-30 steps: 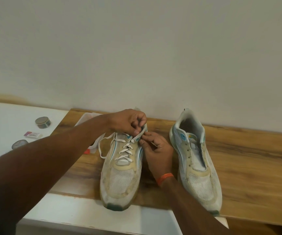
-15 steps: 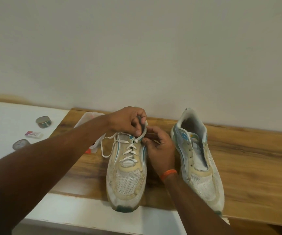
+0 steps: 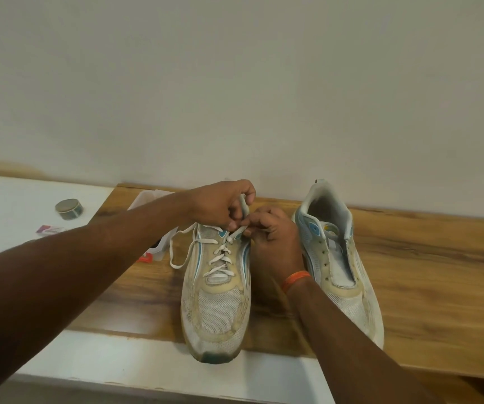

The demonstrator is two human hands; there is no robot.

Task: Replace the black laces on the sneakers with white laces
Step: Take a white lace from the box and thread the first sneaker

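Both hands' grip (image 3: 242, 224) pinches white lace (image 3: 220, 259) atop left sneaker (image 3: 216, 298).

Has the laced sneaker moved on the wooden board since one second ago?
Yes. The worn white mesh sneaker with white laces has swung its toe rightward, toward the unlaced white sneaker, which stayed put.

No readable text anywhere

The small pink-and-white packet (image 3: 50, 229) on the white counter (image 3: 7, 205) carries print, too blurred to read.
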